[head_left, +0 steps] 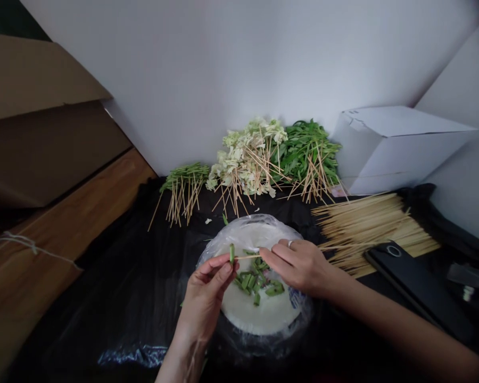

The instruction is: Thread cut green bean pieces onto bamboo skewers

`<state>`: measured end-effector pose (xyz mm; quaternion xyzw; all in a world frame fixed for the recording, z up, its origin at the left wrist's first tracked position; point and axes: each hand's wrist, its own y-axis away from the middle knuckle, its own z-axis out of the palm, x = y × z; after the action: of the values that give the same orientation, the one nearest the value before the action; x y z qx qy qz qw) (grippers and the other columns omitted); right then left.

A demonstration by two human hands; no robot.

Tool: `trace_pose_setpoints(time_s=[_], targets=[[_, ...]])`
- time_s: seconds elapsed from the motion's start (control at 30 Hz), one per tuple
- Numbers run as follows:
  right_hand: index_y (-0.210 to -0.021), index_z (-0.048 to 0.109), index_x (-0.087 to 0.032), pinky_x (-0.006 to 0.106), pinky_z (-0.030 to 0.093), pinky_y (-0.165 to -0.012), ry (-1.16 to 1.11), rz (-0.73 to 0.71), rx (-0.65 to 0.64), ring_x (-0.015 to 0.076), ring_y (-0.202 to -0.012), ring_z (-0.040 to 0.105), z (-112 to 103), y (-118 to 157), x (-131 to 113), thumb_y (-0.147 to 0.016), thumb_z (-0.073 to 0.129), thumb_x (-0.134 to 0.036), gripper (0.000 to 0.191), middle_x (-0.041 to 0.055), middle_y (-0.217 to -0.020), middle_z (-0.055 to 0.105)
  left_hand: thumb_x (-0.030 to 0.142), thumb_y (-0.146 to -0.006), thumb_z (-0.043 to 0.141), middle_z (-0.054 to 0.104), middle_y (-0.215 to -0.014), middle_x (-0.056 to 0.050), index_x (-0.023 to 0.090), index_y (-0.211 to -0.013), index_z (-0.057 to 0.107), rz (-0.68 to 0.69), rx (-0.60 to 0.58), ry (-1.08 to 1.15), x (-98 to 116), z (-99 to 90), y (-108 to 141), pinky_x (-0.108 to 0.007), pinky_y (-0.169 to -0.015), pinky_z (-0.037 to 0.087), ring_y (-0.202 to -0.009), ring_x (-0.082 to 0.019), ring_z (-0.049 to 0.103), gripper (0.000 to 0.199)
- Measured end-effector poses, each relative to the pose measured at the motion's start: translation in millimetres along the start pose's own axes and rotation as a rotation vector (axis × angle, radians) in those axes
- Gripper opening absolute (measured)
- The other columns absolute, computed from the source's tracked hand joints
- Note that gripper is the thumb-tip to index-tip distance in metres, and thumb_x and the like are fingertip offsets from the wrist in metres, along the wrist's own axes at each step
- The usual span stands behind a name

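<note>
My left hand [211, 284] pinches a short piece of green bean [232, 254] upright between thumb and fingers. My right hand [299, 266] is closed on a thin wooden skewer [248, 257], whose left end meets the bean piece; whether it has pierced it I cannot tell. Both hands are above a round white basin [239, 314] wrapped in clear plastic. Inside it lie several cut green bean pieces [247, 280]. A ring shows on a finger of my right hand.
Behind the basin lie skewered green beans [189, 173], pale cauliflower-like skewers [243, 154] and leafy green skewers [309, 146]. Loose skewers [371, 223] and a black phone [411, 282] are at the right, near a white box [387, 143]. A cardboard box [43, 143] stands left.
</note>
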<state>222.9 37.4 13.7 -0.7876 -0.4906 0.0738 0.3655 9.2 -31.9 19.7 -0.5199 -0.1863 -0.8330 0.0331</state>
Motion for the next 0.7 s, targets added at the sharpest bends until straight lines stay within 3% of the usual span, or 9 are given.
trace_pose_setpoints(time_s=[0.2, 0.37, 0.43, 0.53, 0.6, 0.7], targets=[[-0.105, 0.066, -0.014, 0.029, 0.032, -0.055, -0.015, 0.052, 0.015, 0.0129, -0.059, 0.049, 12.7, 12.8, -7.5, -0.097, 0.041, -0.013, 0.027, 0.0008, -0.068, 0.059, 0.028, -0.060, 0.091, 0.078, -0.080, -0.002, 0.020, -0.081, 0.079, -0.023, -0.067, -0.047, -12.7, 8.8, -1.6, -0.021, -0.076, 0.055, -0.076, -0.012, 0.070, 0.026], [-0.107, 0.066, -0.012, 0.029, 0.032, -0.054, -0.043, 0.056, 0.015, 0.0141, -0.060, 0.051, 19.1, 16.2, -10.7, -0.096, 0.045, -0.015, 0.024, 0.0016, -0.069, 0.059, 0.030, -0.069, 0.083, 0.079, -0.089, -0.005, 0.018, -0.090, 0.077, -0.034, -0.246, -0.273, -18.7, 12.6, -12.4, -0.030, -0.083, 0.056, -0.084, -0.019, 0.072, 0.025], [-0.102, 0.066, -0.013, 0.029, 0.033, -0.054, -0.085, 0.123, -0.039, 0.0144, -0.061, 0.052, 23.6, 17.5, -8.1, -0.095, 0.043, -0.013, 0.024, 0.0021, -0.070, 0.060, 0.029, -0.076, 0.075, 0.078, -0.101, -0.009, 0.018, -0.101, 0.074, 0.067, -0.304, -0.509, -15.4, 7.8, -19.8, -0.038, -0.089, 0.055, -0.097, -0.024, 0.071, 0.028], [-0.096, 0.066, -0.016, 0.028, 0.035, -0.056, -0.136, 0.276, -0.171, 0.0139, -0.064, 0.056, 32.3, 21.6, 0.1, -0.094, 0.046, -0.013, 0.020, 0.0036, -0.080, 0.065, 0.024, -0.082, 0.064, 0.071, -0.121, -0.013, 0.018, -0.120, 0.067, 0.298, -0.268, -0.947, -10.2, -0.9, -32.9, -0.047, -0.097, 0.052, -0.113, -0.030, 0.066, 0.038], [-0.098, 0.066, -0.016, 0.026, 0.037, -0.058, -0.108, 0.375, -0.203, 0.0130, -0.068, 0.059, 37.9, 24.9, 7.7, -0.094, 0.047, -0.013, 0.019, 0.0071, -0.100, 0.069, 0.022, -0.085, 0.058, 0.069, -0.126, -0.014, 0.018, -0.129, 0.062, 0.416, -0.221, -1.184, -9.4, -3.5, -42.8, -0.049, -0.099, 0.051, -0.115, -0.030, 0.065, 0.044], [-0.097, 0.067, -0.015, 0.026, 0.038, -0.057, 0.004, 0.458, -0.164, 0.0116, -0.067, 0.060, 43.7, 28.5, 19.2, -0.093, 0.046, -0.012, 0.022, 0.0126, -0.128, 0.062, 0.016, -0.088, 0.053, 0.070, -0.125, -0.016, 0.014, -0.134, 0.058, 0.533, -0.219, -1.369, -10.5, -1.4, -58.6, -0.046, -0.100, 0.050, -0.113, -0.029, 0.067, 0.046]])
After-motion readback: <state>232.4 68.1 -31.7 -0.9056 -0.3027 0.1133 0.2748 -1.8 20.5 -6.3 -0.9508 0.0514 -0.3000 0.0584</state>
